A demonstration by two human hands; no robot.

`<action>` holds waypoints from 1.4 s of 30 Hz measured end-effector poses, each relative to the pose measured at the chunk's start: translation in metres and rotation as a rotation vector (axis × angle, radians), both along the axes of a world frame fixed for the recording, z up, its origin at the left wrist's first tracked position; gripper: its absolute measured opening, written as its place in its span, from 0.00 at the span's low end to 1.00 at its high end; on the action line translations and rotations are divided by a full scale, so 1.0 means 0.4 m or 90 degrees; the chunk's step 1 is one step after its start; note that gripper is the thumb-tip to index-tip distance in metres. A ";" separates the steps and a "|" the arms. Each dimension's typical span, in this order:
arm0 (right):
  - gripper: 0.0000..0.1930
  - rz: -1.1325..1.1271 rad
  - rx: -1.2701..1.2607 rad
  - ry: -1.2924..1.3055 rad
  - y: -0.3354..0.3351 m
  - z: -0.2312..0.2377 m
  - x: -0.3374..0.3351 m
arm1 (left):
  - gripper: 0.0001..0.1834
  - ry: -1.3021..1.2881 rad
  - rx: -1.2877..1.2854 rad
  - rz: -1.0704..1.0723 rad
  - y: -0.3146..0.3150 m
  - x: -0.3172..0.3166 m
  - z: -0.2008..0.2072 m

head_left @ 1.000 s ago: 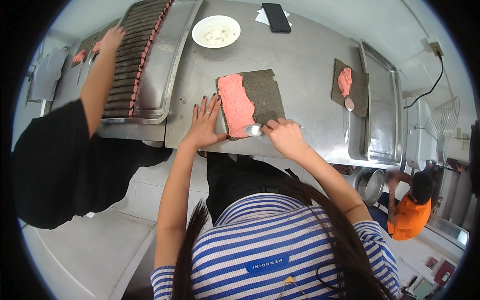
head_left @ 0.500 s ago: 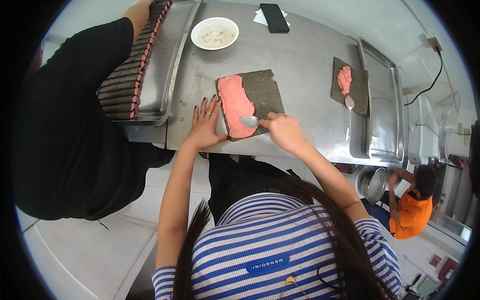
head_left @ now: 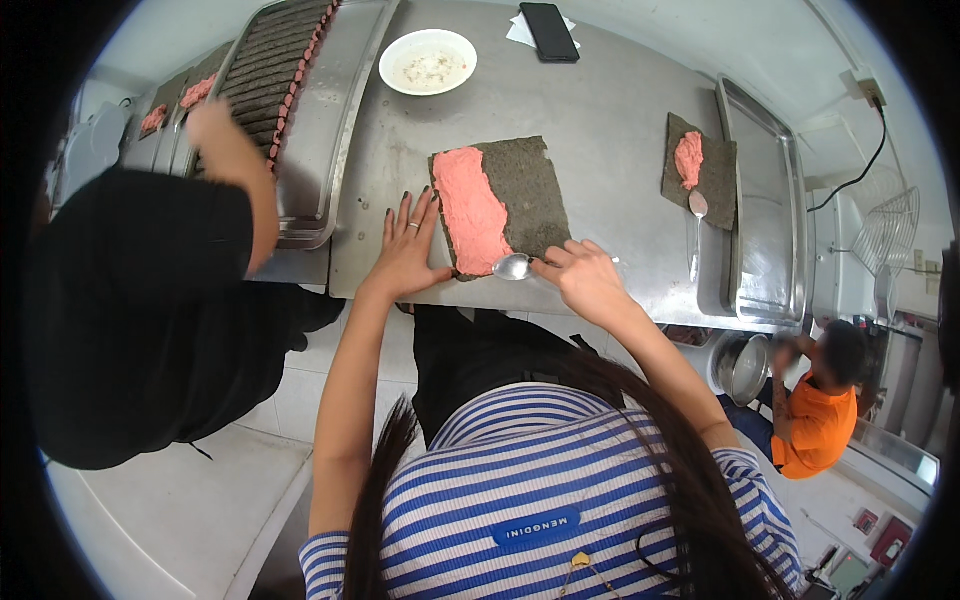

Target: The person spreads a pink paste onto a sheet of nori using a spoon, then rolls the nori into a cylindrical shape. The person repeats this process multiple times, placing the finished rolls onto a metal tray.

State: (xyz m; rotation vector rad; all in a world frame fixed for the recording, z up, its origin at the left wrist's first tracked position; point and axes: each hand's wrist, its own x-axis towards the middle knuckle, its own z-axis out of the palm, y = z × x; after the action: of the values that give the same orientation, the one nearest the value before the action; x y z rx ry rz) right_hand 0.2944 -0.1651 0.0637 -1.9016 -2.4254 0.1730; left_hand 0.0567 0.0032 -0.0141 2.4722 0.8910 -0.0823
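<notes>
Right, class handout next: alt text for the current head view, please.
A person's right hand holds a metal spoon at the near edge of pink paste on a dark sheet, left hand at the sheet's left edge; a white bowl stands beyond.

We see salmon-pink paste (head_left: pixel 472 205) against the dark olive-green of the sheet (head_left: pixel 527 190), and a shiny silver spoon (head_left: pixel 512 267). The nails of the left hand (head_left: pixel 405 258) are dark. To us the tabletop (head_left: pixel 620 140) looks silver-grey, the bowl (head_left: pixel 386 66) white, the phone (head_left: pixel 549 34) black. The rolls (head_left: pixel 265 70) are blackish green with pink ends, making a striped row. We note a blue-and-white horizontally striped shirt (head_left: pixel 500 450), black trousers (head_left: pixel 470 345), a co-worker's black clothing (head_left: pixel 150 320) and another's bright orange top (head_left: pixel 818 430).
</notes>
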 end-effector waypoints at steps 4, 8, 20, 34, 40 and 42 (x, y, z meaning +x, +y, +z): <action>0.13 0.075 0.073 -0.038 0.056 -0.026 0.003 | 0.62 0.005 0.008 -0.005 0.004 -0.002 -0.003; 0.11 0.121 0.106 -0.033 0.149 -0.039 0.010 | 0.61 0.001 0.019 -0.008 0.005 -0.005 -0.010; 0.16 -0.123 0.087 0.044 0.341 -0.068 0.054 | 0.61 -0.019 0.026 -0.010 0.002 -0.005 -0.012; 0.17 -0.042 -0.036 0.066 0.171 -0.061 -0.034 | 0.61 -0.001 0.025 -0.007 0.000 -0.002 -0.005; 0.19 0.000 -0.111 0.099 0.159 0.005 -0.021 | 0.61 -0.006 0.020 -0.004 0.001 -0.010 -0.011; 0.19 -0.033 -0.133 0.106 0.213 0.020 -0.006 | 0.62 -0.009 0.019 -0.005 0.001 -0.010 -0.014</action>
State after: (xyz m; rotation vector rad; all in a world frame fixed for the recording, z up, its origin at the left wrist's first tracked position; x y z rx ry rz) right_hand 0.2921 -0.0801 0.0719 -1.9380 -2.3266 0.5781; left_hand 0.0527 0.0036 -0.0198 2.5014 0.8841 -0.0550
